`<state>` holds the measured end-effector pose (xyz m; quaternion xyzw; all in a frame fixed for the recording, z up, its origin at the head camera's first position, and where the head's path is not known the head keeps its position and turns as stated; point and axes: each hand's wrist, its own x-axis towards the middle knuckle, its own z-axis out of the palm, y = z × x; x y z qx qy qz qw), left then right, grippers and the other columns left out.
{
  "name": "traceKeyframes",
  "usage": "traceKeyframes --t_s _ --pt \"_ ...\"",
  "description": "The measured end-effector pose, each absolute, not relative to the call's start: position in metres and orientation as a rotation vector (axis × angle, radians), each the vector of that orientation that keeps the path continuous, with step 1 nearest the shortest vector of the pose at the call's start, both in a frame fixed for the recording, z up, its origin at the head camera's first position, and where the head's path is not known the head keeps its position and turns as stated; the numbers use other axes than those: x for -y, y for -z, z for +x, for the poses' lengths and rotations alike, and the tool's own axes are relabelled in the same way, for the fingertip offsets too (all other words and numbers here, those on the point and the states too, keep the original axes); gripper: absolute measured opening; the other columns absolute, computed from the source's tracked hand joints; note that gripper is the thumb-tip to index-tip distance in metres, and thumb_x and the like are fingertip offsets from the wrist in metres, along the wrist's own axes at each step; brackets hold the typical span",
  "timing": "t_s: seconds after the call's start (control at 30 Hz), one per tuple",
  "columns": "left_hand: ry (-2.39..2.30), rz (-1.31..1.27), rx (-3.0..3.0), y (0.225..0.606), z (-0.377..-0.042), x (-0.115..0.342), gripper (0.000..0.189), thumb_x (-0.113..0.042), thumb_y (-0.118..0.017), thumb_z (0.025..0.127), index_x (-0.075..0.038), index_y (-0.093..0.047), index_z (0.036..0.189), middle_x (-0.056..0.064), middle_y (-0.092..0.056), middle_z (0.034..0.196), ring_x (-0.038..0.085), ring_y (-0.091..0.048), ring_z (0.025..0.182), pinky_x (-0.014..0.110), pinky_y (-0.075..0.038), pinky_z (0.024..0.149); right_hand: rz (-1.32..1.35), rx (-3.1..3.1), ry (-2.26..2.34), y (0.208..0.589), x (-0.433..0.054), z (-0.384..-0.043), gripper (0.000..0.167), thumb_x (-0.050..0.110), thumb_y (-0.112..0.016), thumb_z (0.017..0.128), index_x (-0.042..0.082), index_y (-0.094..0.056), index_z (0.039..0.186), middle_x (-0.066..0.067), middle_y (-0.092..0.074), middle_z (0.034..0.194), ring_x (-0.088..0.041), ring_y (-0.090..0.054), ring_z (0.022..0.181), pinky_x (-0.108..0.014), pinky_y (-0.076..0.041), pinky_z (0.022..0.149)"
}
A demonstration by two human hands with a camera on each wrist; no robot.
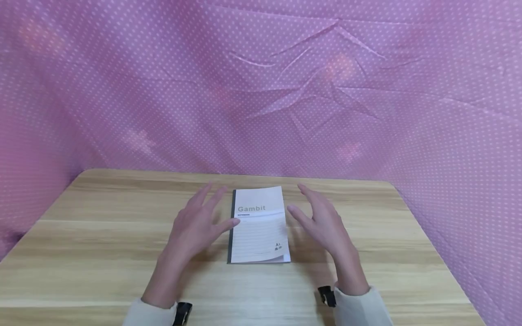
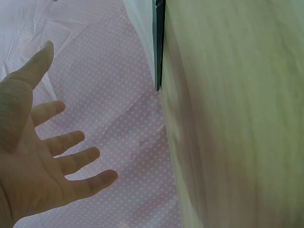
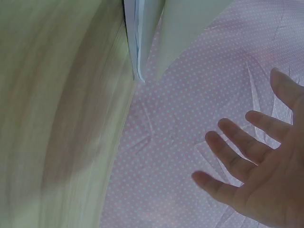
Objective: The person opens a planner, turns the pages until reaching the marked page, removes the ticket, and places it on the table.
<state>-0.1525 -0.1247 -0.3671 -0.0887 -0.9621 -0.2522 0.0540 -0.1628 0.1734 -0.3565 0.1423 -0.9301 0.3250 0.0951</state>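
A notebook (image 1: 258,231) with a pale cover, a dark spine on its left and "Gambit" printed on it lies on the wooden table. Its lower right cover corner lifts slightly. My left hand (image 1: 195,228) is spread at the notebook's left side, its thumb over the spine edge in the head view. On the other side, my right hand (image 1: 322,222) is held with fingers apart, beside the right edge. Both wrist views show the left hand (image 2: 42,152) and right hand (image 3: 266,161) with fingers extended and nothing held, apart from the notebook.
The wooden table (image 1: 102,235) has rounded far corners. Pink dotted cloth (image 1: 261,113) hangs behind it and along both sides. A black strap or device (image 1: 182,314) sits at the left cuff, and another (image 1: 327,296) at the right cuff.
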Motion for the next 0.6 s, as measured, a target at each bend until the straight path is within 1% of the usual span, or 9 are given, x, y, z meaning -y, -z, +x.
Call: traceKeyframes --t_s 0.1,0.23,0.4,0.5,0.6 --pt "0.828 -0.243 2.916 0.367 -0.152 0.125 0.094 -0.064 -0.070 0.087 -0.025 -0.029 0.161 0.014 -0.017 0.167 0.046 -0.023 0.147 0.075 -0.027 0.109 0.425 2.736 -1.003 0.357 -0.172 -0.163 0.064 0.040 -0.064 0.100 0.006 -0.045 0.152 -0.017 -0.054 0.145 -0.037 -0.049 0.133 -0.059 -0.041 0.109" --pt "0.915 -0.217 2.911 0.367 -0.152 0.125 0.097 -0.072 -0.065 0.085 -0.026 -0.027 0.162 0.013 -0.018 0.167 0.045 -0.023 0.148 0.076 -0.028 0.107 0.428 2.724 -1.028 0.358 -0.172 -0.162 0.061 0.036 -0.065 0.101 0.006 -0.046 0.151 -0.018 -0.056 0.143 -0.038 -0.054 0.128 -0.059 -0.046 0.104" --pt "1.075 -0.227 2.865 0.371 -0.153 0.125 0.094 -0.069 -0.065 0.087 -0.025 -0.029 0.161 0.012 -0.023 0.166 0.042 -0.025 0.148 0.074 -0.030 0.108 0.439 2.734 -1.081 0.359 -0.172 -0.163 0.058 0.033 -0.065 0.101 0.006 -0.048 0.149 -0.019 -0.063 0.132 -0.037 -0.062 0.115 -0.055 -0.054 0.093" --pt "1.250 -0.238 2.812 0.375 -0.153 0.125 0.093 -0.068 -0.064 0.088 -0.023 -0.030 0.161 0.010 -0.025 0.165 0.040 -0.027 0.148 0.070 -0.031 0.110 0.437 2.750 -1.138 0.360 -0.171 -0.163 0.057 0.032 -0.066 0.100 0.007 -0.049 0.148 -0.018 -0.066 0.125 -0.033 -0.066 0.107 -0.049 -0.059 0.086" --pt "1.475 -0.213 2.756 0.379 -0.152 0.126 0.089 -0.066 -0.065 0.089 -0.025 -0.030 0.161 0.008 -0.024 0.165 0.041 -0.030 0.146 0.068 -0.036 0.109 0.431 2.760 -1.188 0.362 -0.170 -0.163 0.056 0.032 -0.067 0.100 0.006 -0.051 0.147 -0.016 -0.069 0.117 -0.028 -0.068 0.099 -0.043 -0.060 0.081"
